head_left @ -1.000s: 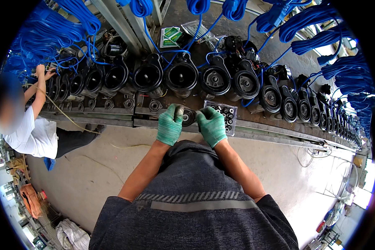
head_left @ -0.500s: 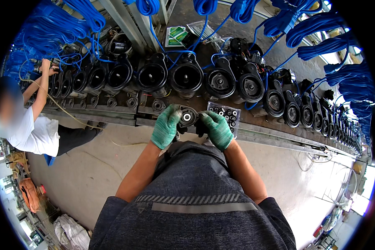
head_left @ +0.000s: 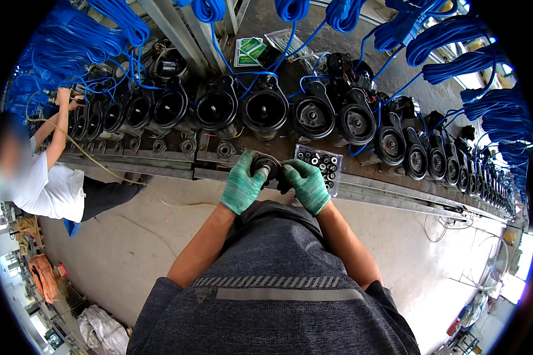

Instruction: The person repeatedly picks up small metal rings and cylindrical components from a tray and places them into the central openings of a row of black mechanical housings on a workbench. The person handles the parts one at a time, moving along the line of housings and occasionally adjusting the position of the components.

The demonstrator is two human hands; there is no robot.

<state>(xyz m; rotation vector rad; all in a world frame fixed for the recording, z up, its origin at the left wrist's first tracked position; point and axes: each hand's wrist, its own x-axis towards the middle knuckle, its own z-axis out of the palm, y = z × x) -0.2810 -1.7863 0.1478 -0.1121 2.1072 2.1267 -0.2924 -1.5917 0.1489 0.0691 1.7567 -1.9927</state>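
Both my hands wear green knit gloves and hold one black round end cover [head_left: 271, 161] at the bench's near edge. My left hand [head_left: 240, 184] is closed around its left side, the thumb pressed over the centre, where a small metal ring partly shows. On the right side, the fingers of my right hand [head_left: 309, 184] pinch its rim. Just beyond my right hand stands a clear plastic tray [head_left: 336, 191] of small ring-shaped bearings. Similar flat covers [head_left: 225, 149] lie along the bench edge to the left.
Black motor housings [head_left: 265, 112] line the bench in a long row. Blue cable coils [head_left: 343, 15] hang above them. A metal post [head_left: 177, 35] rises behind. At the left, a co-worker in a white shirt [head_left: 56, 192] reaches to the bench, near a thin hose [head_left: 95, 158].
My left hand has shifted slightly right, and its thumb has moved onto the cover's centre, over the ring that showed before. The cover now appears tilted. My right hand has barely moved.
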